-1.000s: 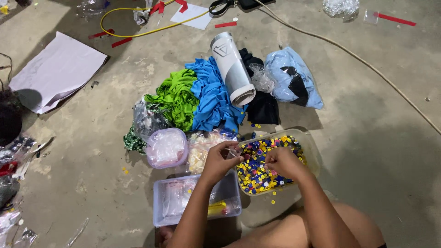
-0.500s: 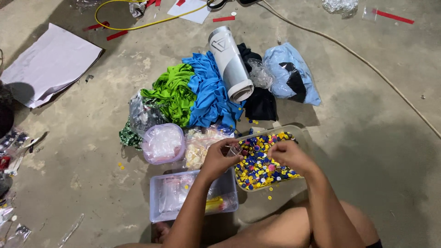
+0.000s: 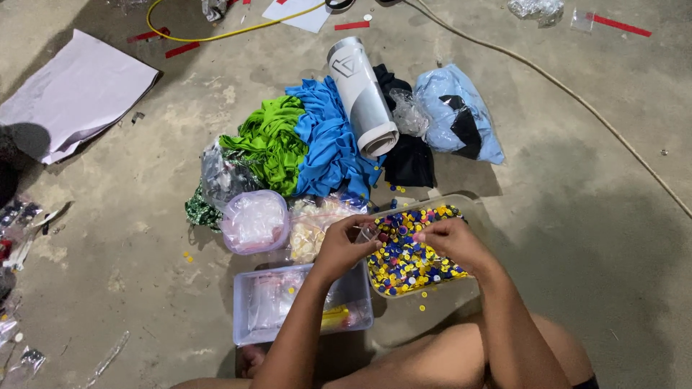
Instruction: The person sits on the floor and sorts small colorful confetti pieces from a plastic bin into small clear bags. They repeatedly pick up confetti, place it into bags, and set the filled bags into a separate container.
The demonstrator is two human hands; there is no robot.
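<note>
I sit on a concrete floor with both hands over a clear tray (image 3: 472, 209) full of small yellow, blue and red beads (image 3: 411, 259). My left hand (image 3: 347, 243) pinches something small and clear at its fingertips, too small to name. My right hand (image 3: 447, 241) pinches a small pink piece just beside it, over the beads. A clear plastic box (image 3: 245, 317) holding plastic bags and a yellow item sits under my left forearm.
Behind the tray lie a round tub of clear bags (image 3: 255, 221), a bag of pale pieces (image 3: 313, 220), green cloth (image 3: 272, 140), blue cloth (image 3: 328, 140), a white roll (image 3: 362, 94), a light blue bag (image 3: 461, 112). Papers (image 3: 72, 94) and a yellow cable (image 3: 216, 32) lie further off. Loose beads dot the floor.
Both hands stay over the bead tray, fingertips drawn closer together. The view has shifted slightly; nothing else has moved.
</note>
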